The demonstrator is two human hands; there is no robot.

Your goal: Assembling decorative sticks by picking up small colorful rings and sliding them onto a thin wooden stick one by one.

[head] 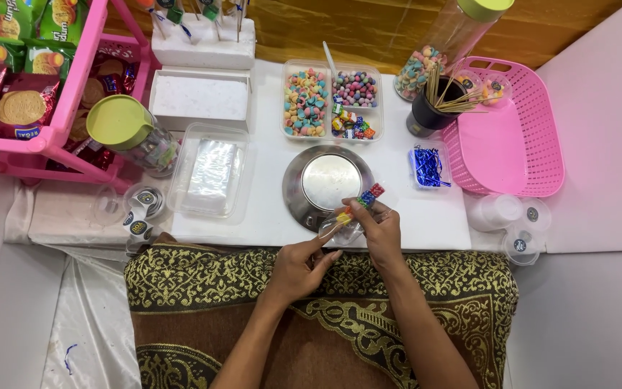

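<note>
From the head camera, looking straight down, both hands meet just in front of a round steel plate at the near edge of the white bench. The right hand is closed around a candy skewer, a thin stick threaded with small red, blue, green and yellow sweets that points up and to the right over the plate's rim. The left hand pinches the lower end of a clear plastic wrapper that lies around the bottom of the skewer; its fingertips touch the right hand's fingers, so the two hands are together on the same piece. Behind the plate stands a clear divided tray with pastel sweets in the left compartment, round speckled ones at the upper right and wrapped bright ones at the lower right. To the right of it are a dark cup of wooden sticks, a small clear box of blue twist ties and a pink basket. Left of the plate sits a clear lidded box, and beyond that a jar with a green lid lying on its side beside a pink rack of biscuit packets. A brown cloth with gold pattern covers the person's lap below the forearms.
</note>
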